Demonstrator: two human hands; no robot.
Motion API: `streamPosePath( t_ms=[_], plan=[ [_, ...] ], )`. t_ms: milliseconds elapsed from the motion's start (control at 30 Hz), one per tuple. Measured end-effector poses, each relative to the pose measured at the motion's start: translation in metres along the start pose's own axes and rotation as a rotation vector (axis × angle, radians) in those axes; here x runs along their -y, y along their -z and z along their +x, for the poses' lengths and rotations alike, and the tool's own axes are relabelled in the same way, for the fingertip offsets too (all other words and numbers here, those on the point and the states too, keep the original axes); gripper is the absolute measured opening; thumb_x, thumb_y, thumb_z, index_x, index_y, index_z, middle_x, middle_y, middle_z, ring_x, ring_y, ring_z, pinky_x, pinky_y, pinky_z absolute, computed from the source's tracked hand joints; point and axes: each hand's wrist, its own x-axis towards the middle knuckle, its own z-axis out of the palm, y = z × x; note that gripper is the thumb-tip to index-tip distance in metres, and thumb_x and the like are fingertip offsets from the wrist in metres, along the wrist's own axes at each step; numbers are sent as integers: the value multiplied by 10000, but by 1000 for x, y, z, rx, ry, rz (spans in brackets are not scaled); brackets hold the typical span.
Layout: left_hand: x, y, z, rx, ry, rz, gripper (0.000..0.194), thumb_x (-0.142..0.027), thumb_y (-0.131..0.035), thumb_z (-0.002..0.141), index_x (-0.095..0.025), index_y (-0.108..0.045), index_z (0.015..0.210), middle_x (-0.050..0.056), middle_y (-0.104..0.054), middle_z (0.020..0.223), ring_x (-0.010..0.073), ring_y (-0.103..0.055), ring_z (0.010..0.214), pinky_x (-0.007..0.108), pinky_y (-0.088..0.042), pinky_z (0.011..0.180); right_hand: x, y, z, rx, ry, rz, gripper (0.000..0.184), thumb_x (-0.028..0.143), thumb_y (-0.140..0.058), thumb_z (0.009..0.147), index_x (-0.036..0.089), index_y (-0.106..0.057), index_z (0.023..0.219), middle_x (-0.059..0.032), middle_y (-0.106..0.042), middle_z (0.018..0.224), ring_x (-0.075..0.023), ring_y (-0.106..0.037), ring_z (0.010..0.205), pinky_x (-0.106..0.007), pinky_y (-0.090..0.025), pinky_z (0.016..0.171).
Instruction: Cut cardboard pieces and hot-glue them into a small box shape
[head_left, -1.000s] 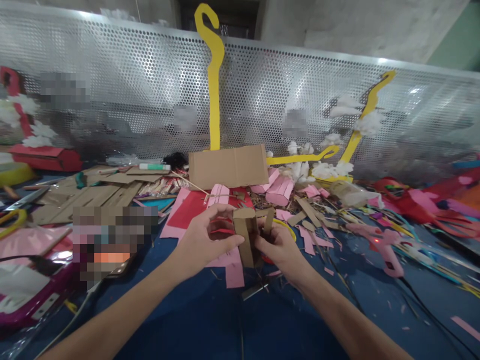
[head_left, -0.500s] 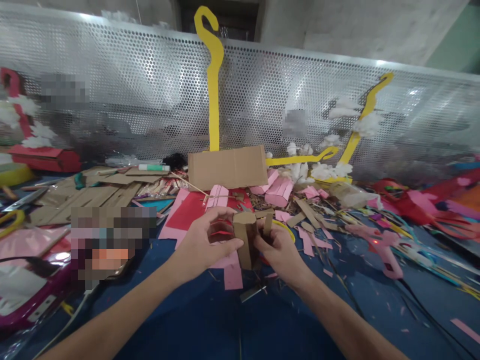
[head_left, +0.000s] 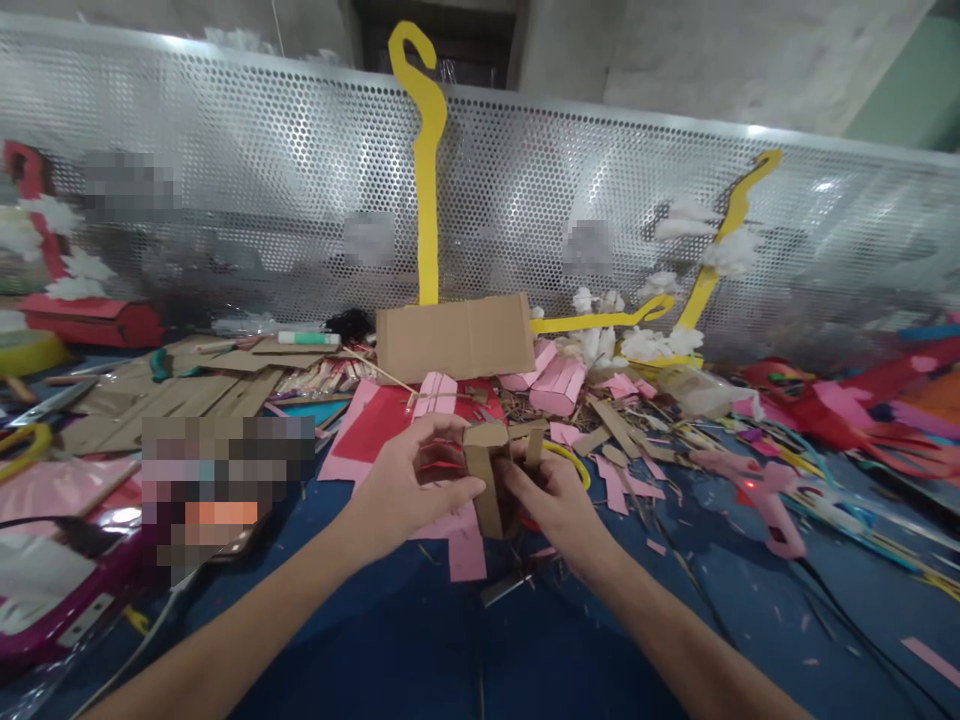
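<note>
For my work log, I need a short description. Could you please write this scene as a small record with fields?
left hand: holds box
right hand: touches box, grip partly hidden
box: brown cardboard, between the hands
right side: pink glue gun, red light on, on blue table
behind: cardboard panel; upright yellow hook before metal mesh

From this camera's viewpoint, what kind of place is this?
Likely a shared craft workspace: a pink glue gun with its light on, pink paper scraps strewn over a blue tabletop, and both hands on a small cardboard piece.
</note>
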Motion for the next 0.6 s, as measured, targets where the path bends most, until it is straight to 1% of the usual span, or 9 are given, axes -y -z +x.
streamPosePath(
  t_ms=[100, 167, 267, 367, 467, 600],
  plan=[
    [1, -2, -2, 14, 16, 2, 443, -269, -814, 749, -207, -541, 1092, 60, -680, 1056, 222, -695, 969, 401, -596, 870, 1, -1, -1, -58, 43, -108, 281, 439, -602, 940, 183, -653, 836, -18, -642, 761, -182, -585, 702, -275, -469, 640],
    [3, -3, -3, 21, 16, 11, 429, -279, -809, 767, -216, -528, 1086, 54, -673, 1061, 219, -687, 987, 394, -591, 880, 2, -2, -1, -57, 71, -166, 272, 406, -588, 947, 182, -644, 804, -23, -639, 757, -183, -581, 710, -274, -464, 639],
    [3, -4, -3, 20, 2, 19, 422, -284, -801, 783, -222, -520, 1092, 52, -662, 1070, 222, -678, 1010, 393, -585, 891, 3, -1, -1, -37, 96, -153, 237, 375, -602, 929, 189, -624, 782, -21, -632, 761, -184, -584, 716, -269, -477, 631],
    [1, -4, -3, 7, -4, 13, 427, -273, -804, 769, -217, -520, 1083, 58, -659, 1077, 224, -671, 1017, 393, -582, 890, 1, 1, -1, -14, 88, -101, 179, 355, -608, 921, 194, -645, 851, -25, -646, 806, -191, -602, 750, -266, -493, 633],
    [-1, -5, -3, -12, 3, 10, 414, -251, -800, 753, -216, -521, 1057, 51, -665, 1049, 217, -667, 993, 395, -580, 889, -1, 2, -1, 18, 68, -68, 162, 326, -585, 933, 191, -674, 926, -33, -675, 844, -201, -620, 790, -275, -510, 667],
    [-3, -7, -2, -29, 16, 6, 420, -247, -799, 731, -217, -516, 1039, 46, -681, 1016, 219, -678, 972, 398, -578, 882, -1, 3, -1, 19, 76, -87, 163, 288, -580, 911, 182, -703, 932, -35, -704, 867, -206, -637, 816, -280, -513, 698]
  ],
)
